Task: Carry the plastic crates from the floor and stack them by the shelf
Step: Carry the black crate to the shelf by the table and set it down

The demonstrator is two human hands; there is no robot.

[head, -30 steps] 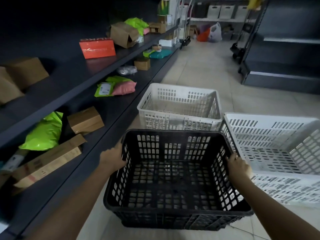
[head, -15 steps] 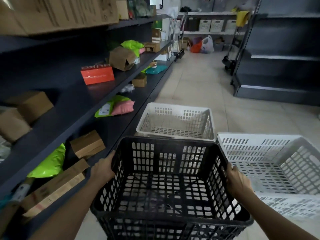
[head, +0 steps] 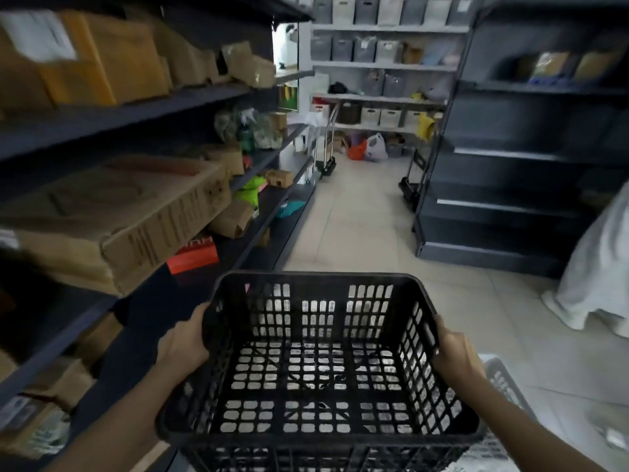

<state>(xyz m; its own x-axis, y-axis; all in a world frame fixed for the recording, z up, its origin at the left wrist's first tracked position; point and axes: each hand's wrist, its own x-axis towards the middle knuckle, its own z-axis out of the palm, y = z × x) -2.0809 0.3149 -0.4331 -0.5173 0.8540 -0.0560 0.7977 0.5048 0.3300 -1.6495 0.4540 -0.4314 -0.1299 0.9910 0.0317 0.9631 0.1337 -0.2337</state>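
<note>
I hold an empty black plastic crate (head: 316, 366) in front of me, lifted off the floor at about waist height. My left hand (head: 183, 342) grips its left rim and my right hand (head: 454, 352) grips its right rim. A white crate (head: 503, 379) shows only as a corner at the lower right, partly hidden behind my right forearm. The other white crate is hidden below the black one or out of view.
A dark shelf unit (head: 136, 206) runs along my left, loaded with cardboard boxes, an orange packet (head: 194, 257) and green bags. A dark shelf unit (head: 531, 185) stands at right, with a white cloth (head: 599, 267) beside it. Tiled aisle floor (head: 360, 216) leads to white shelves and a hand trolley (head: 323, 155).
The black crate has risen from the floor with both hands on it. My view has tilted up, so the white crates dropped out of sight and the upper shelves appeared.
</note>
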